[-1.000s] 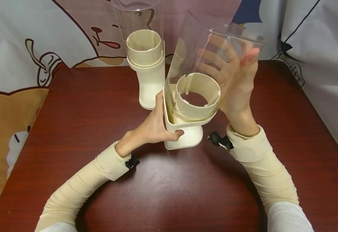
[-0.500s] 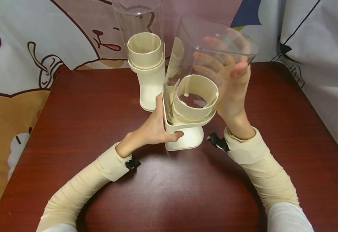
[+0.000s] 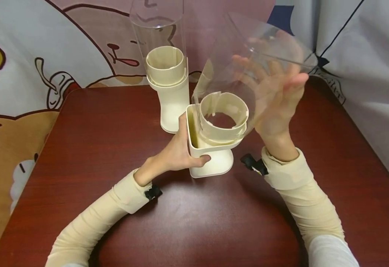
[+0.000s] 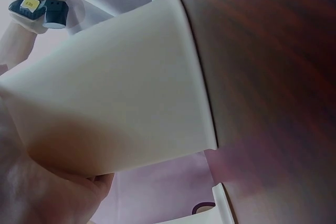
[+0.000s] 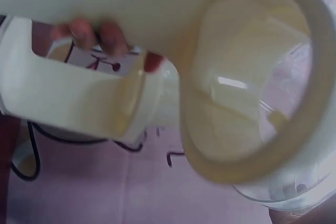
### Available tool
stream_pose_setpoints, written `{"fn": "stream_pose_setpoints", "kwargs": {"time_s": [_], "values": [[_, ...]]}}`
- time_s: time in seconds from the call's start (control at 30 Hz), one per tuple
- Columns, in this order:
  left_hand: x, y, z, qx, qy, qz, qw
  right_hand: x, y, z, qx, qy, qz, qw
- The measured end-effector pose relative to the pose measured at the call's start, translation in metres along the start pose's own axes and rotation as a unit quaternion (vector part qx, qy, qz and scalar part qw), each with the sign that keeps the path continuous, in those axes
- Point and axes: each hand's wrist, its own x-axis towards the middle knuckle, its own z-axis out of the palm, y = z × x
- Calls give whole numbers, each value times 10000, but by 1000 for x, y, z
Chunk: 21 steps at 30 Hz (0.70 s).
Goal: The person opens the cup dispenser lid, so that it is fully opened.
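Printed backdrop cloth [image 3: 91, 44] runs behind the dark red wood table [image 3: 187, 230]. I've got a rear stand [image 3: 174, 100] upright toward the back, carrying a rear tube [image 3: 157, 37]. Nearer, around mid-table, is the cream base [image 3: 216, 163], foot apparently on the wood. The tall clear canister [image 3: 221, 63] is over that base, leaning right, not square in it; can't tell if its bottom edge touches.

Left hand [image 3: 175, 152] grips the base round its left side, thumb in front just below the socket. Right hand [image 3: 274, 92] has its fingers loosely spread behind the canister, propping rather than clenching, I'd say (the plastic blurs the exact contact).

Handling guess: canister is light, stiff, slick, and its top lip could chip if knocked. I'd hold it low on the side walls, broad palm, no squeezing at the lip. Base reads as light, rigid plastic, tippy under a leaning canister; below the socket is a good hold.

Edges: socket rim [image 3: 188, 128] shows a gap at left. Cream collar [image 3: 221, 132] stands up inside the canister, easy to snag. Rear stand is just behind the left hand, so I'd not swing that way. More room near side and right.
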Motion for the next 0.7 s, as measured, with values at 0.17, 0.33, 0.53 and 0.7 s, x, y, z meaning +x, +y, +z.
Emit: {"fn": "stream_pose_setpoints", "kwargs": {"time_s": [0.17, 0.33, 0.53, 0.7], "values": [[-1, 0, 1, -6, -7, 9, 10000, 8, -13, -3, 789, 619, -73, 9949], [-2, -2, 3, -49, -4, 22, 10000, 22, -28, -10, 860, 1266, -498, 9870], [-2, -2, 3, -99, 1, 13, 10000, 41, -41, -35, -522, 2074, -1284, 9684], [-2, -2, 3, -146, 47, 2, 9999, 54, -45, -58, -997, 2532, -1600, 9489]]}}
